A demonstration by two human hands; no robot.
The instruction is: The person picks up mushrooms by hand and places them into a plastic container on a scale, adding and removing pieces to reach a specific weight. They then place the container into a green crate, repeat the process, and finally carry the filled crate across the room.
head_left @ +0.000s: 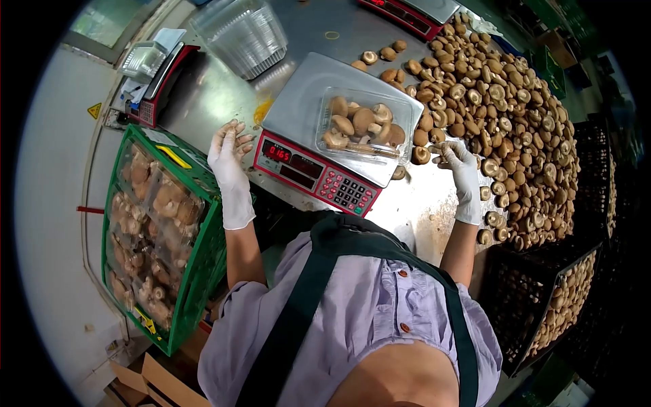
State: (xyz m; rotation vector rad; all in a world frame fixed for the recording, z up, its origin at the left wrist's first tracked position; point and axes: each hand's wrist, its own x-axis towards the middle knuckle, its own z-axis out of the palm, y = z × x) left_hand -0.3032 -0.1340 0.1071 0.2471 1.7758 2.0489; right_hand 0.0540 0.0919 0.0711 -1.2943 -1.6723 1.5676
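A clear plastic tray (324, 108) of brown-capped mushrooms (364, 121) rests on the steel pan (298, 88) of a red digital scale (315, 175), whose display reads 0165. To the left of the scale, my left hand (232, 173) is raised in a white glove with bare fingertips; its loosely curled fingers are apart and hold nothing. My right hand (461, 175), gloved the same way, is at the near left edge of the large mushroom pile (515, 122). Its fingers reach out beside a single mushroom (420, 155), with no mushroom clearly in their grip.
Stacked clear trays (244, 37) stand at the back left near a second scale (159, 85). A green crate (180, 319) of packed mushrooms stands at left. Black crates (536, 298) of mushrooms are at right. Another red scale (400, 17) sits at the far edge.
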